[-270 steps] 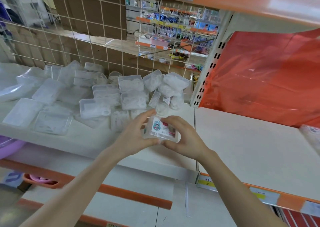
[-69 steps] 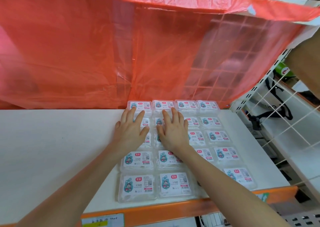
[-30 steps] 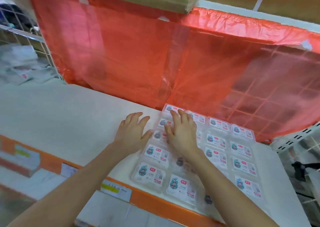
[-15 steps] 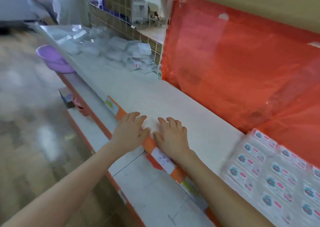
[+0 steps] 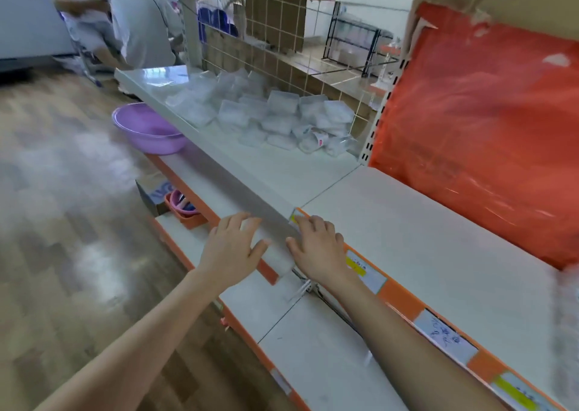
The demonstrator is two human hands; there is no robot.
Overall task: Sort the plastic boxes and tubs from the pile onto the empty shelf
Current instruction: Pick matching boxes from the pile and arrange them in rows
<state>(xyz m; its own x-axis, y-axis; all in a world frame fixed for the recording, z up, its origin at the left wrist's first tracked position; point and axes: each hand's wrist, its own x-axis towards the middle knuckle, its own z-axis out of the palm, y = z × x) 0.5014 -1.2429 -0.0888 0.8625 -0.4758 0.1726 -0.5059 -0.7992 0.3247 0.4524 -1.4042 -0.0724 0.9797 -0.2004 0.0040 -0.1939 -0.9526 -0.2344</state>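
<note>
Both flat: left hand (image 5: 231, 248), right hand (image 5: 320, 251).

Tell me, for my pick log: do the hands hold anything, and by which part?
Nothing: the left hand and right hand are both open and empty.

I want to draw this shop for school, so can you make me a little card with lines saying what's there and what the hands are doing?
Left hand: open, holding nothing, by the shelf's front edge
Right hand: open, holding nothing, beside the left one
Pile of clear boxes: heaped on the left shelf
White shelf: on the right, backed by an orange plastic sheet
Purple basin: one level down, below the pile
People: far back, white tops
</note>
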